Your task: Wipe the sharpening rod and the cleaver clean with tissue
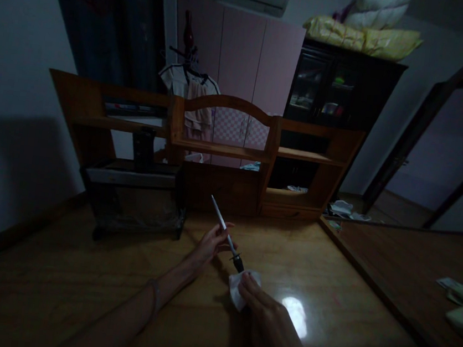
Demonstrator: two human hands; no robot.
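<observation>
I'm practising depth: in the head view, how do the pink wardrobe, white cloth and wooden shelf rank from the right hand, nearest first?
1. White cloth: in the right hand.
2. Shelf: ahead, past the cloth.
3. Wardrobe: farther back, behind the shelf.

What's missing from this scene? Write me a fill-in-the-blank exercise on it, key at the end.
The hand on the white cloth or tissue is the ____ one.
The slim rod has a ____ handle.
The band circles the ____ wrist.
Bundles directly atop the black cabinet are ____.

Missing words: right; black; left; yellow.
</observation>
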